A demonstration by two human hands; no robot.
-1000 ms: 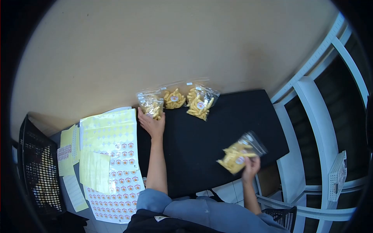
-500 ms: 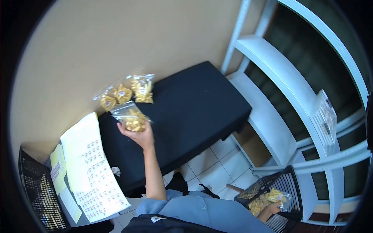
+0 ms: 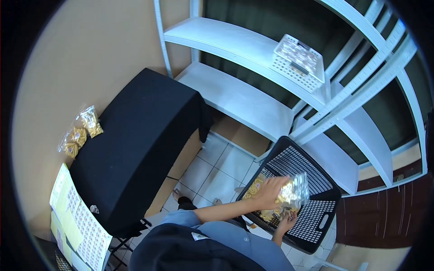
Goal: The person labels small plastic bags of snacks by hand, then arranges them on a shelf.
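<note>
My left hand is closed round a clear zip bag of yellow snacks, above the black plastic basket. Lower in the same basket, my right hand has its fingers curled beside other bagged snacks. What those fingers grip is hard to see, since the left hand and its bag overlap the spot. More yellow snacks lie at the basket's left side, partly behind my left wrist.
Several snack bags rest at the wall end of the black-covered table. Label sheets lie at lower left, near a small crumpled item. White shelving holds a white basket; a brown door stands at right.
My view has turned right toward the basket. My left hand has carried its snack bag from above the table to above the basket. My right hand stays in the basket.
</note>
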